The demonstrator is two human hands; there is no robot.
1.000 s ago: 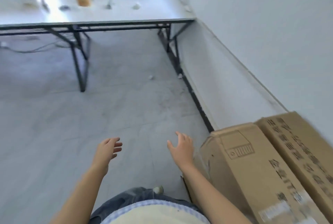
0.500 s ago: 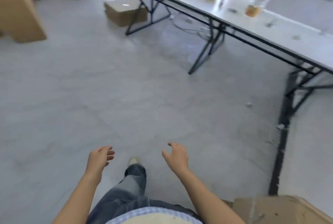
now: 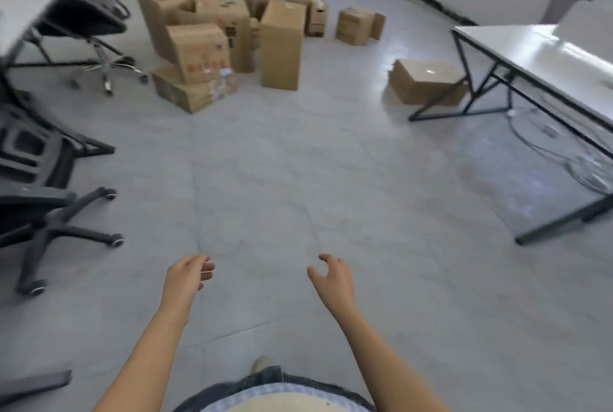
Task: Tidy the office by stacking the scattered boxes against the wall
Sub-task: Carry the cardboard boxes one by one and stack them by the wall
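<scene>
Head view: brown cardboard boxes (image 3: pixel 282 43) heaped unevenly; left hand (image 3: pixel 186 280) and right hand (image 3: pixel 332 280) loosely curled, empty

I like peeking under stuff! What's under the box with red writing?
A flatter cardboard box lies under the box with red writing. Where they touch is covered.

The person has turned away from the wall. The two long brown cardboard boxes that lay by the right hand (image 3: pixel 331 279) are out of sight. A heap of brown cardboard boxes (image 3: pixel 229 43) now shows far ahead of both hands. The long white table with black legs (image 3: pixel 544 56) has moved off to the right. Black office chairs on wheels (image 3: pixel 39 212) have come in left of the left hand (image 3: pixel 187 277).
</scene>
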